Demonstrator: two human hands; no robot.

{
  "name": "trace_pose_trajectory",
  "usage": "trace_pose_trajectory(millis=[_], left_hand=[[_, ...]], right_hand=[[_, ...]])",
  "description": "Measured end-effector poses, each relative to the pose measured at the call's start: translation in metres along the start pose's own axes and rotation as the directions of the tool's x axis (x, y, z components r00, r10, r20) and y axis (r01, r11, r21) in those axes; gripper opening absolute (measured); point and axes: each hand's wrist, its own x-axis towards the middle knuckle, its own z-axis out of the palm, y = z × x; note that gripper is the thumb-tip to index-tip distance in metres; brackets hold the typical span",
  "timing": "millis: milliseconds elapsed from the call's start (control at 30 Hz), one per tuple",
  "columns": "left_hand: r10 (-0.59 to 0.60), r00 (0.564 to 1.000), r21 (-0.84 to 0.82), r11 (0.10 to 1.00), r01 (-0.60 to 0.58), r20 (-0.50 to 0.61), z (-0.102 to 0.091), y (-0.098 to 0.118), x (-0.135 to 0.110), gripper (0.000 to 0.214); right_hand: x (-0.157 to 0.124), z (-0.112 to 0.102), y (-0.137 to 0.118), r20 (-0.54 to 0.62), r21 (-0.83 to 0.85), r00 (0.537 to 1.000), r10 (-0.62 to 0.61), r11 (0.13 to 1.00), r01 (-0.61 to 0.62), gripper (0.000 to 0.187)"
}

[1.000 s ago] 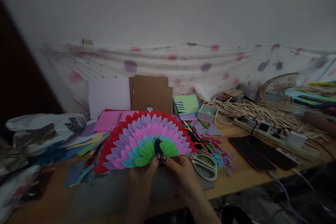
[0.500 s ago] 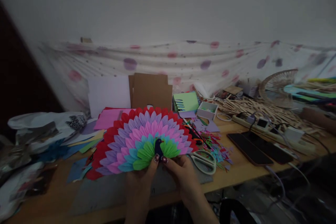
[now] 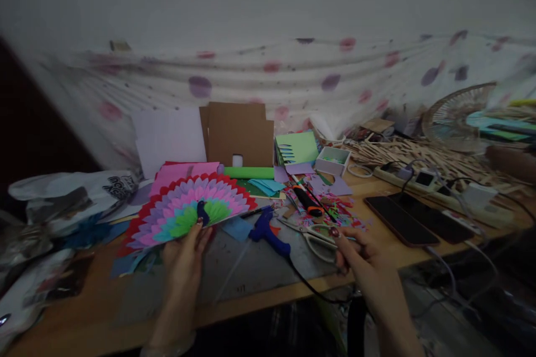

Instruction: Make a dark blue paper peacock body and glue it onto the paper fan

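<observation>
My left hand (image 3: 184, 256) grips the lower middle of a paper peacock (image 3: 184, 195), its thumb on the dark blue body and its fingers behind. The fanned tail has layered rows of green, light blue, pink, purple and red paper feathers. To the right, my right hand (image 3: 364, 262) is raised at the table's front edge, loosely curled, with nothing visible in it. Scissors (image 3: 312, 245) with pale handles lie just beside its fingertips, partly covered by them. A blue glue gun (image 3: 268, 231) rests on the grey mat (image 3: 234, 273) between my hands, its black cord running toward the front edge.
Behind the mat are a black-and-orange tool (image 3: 307, 201), colourful paper scraps (image 3: 335, 206), a green roll (image 3: 249, 173) and cardboard (image 3: 238, 136). Phones (image 3: 402, 228) and a power strip (image 3: 444, 192) with cables occupy the right. Plastic bags (image 3: 71, 195) lie left.
My right hand has let go of the peacock and moved right, toward the scissors. My left hand has carried the peacock left, uncovering the glue gun and the green roll.
</observation>
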Motion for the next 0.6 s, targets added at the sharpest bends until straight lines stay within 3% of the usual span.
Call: trace_pose_trajectory(millis=[67, 133, 167, 200, 233, 300, 400, 500, 600], left_hand=[[-0.005, 0.999, -0.012, 1.0, 0.005, -0.034, 0.006, -0.001, 0.001, 0.02], [-0.004, 0.998, -0.006, 1.0, 0.004, -0.062, 0.01, -0.001, 0.003, 0.013], [-0.003, 0.997, 0.003, 1.0, 0.003, -0.074, 0.011, 0.0, 0.004, 0.01], [-0.001, 0.996, 0.016, 1.0, 0.002, -0.084, 0.012, 0.002, 0.005, 0.008], [0.001, 0.996, 0.029, 1.0, 0.002, -0.091, 0.011, 0.005, 0.006, 0.007], [0.005, 0.995, 0.055, 0.999, 0.0, -0.096, 0.01, 0.014, 0.008, 0.008], [0.011, 0.996, 0.079, 0.997, -0.004, -0.087, 0.006, 0.028, 0.008, 0.011], [0.023, 0.998, 0.069, 0.997, -0.018, -0.066, 0.001, 0.033, 0.008, 0.01], [0.006, 0.999, 0.054, 0.999, -0.004, -0.037, -0.004, 0.024, 0.007, 0.008]], right_hand=[[-0.001, -0.001, 0.001, 0.007, -0.198, 0.987, -0.159, 0.967, 0.157, 0.04], [-0.001, 0.013, 0.001, 0.169, -0.438, 0.947, -0.273, 0.84, 0.32, 0.034], [-0.001, 0.024, 0.0, 0.278, -0.556, 0.921, -0.272, 0.736, 0.386, 0.027], [-0.001, 0.038, -0.001, 0.384, -0.68, 0.897, -0.218, 0.591, 0.434, 0.015], [-0.001, 0.052, -0.002, 0.46, -0.764, 0.879, -0.125, 0.449, 0.464, 0.014], [0.001, 0.078, -0.004, 0.497, -0.784, 0.866, -0.052, 0.4, 0.474, 0.029], [0.005, 0.101, 0.0, 0.479, -0.815, 0.878, 0.014, 0.377, 0.439, 0.033], [0.011, 0.105, 0.006, 0.464, -0.833, 0.885, 0.046, 0.363, 0.418, 0.033], [0.015, 0.095, 0.005, 0.473, -0.823, 0.88, 0.036, 0.375, 0.427, 0.03]])
